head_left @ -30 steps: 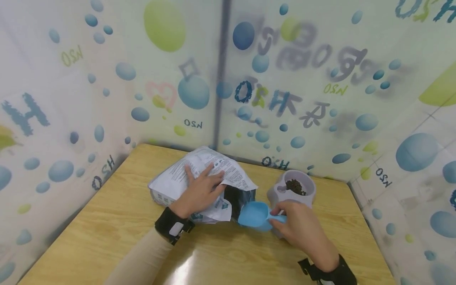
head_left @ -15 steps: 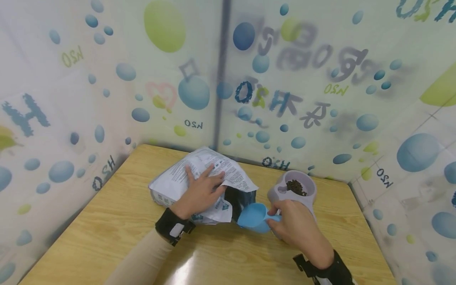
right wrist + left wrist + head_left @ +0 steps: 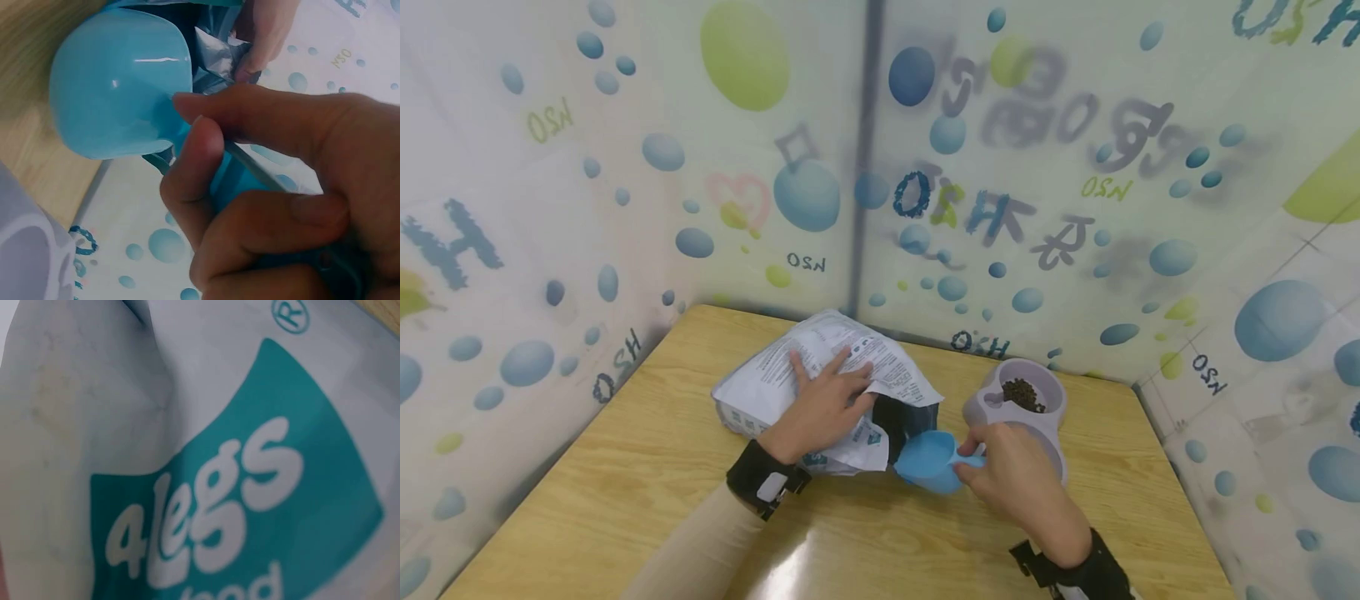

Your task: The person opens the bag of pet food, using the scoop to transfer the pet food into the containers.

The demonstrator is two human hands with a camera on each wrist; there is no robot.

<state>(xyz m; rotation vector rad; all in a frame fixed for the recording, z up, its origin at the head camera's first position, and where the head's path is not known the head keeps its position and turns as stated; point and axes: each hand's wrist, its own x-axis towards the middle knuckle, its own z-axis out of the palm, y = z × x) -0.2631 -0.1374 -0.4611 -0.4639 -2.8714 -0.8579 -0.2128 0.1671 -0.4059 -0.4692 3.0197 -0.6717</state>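
Note:
A white pet food bag point(image 3: 767, 367) lies on its side, its dark mouth point(image 3: 889, 421) facing right. My left hand point(image 3: 822, 410) rests on top of the bag with fingers spread, the thumb near the edge of the mouth. In the left wrist view the bag's printed label point(image 3: 300, 506) fills most of the frame. A light blue scoop point(image 3: 928, 460) is at the mouth, its tip just at the opening. My right hand point(image 3: 1018, 479) grips the scoop's handle, fingers curled round it in the right wrist view. Whether the scoop holds food is not visible.
A grey double pet bowl point(image 3: 977, 410) stands right of the bag, brown kibble point(image 3: 1021, 393) in its far compartment. My right hand partly covers its near compartment. The wooden table point(image 3: 647, 467) meets patterned walls point(image 3: 737, 192) at the back and sides.
My right hand has drawn the scoop slightly left and toward me, uncovering more of the bowl's near compartment. The left hand and the bag have stayed in place.

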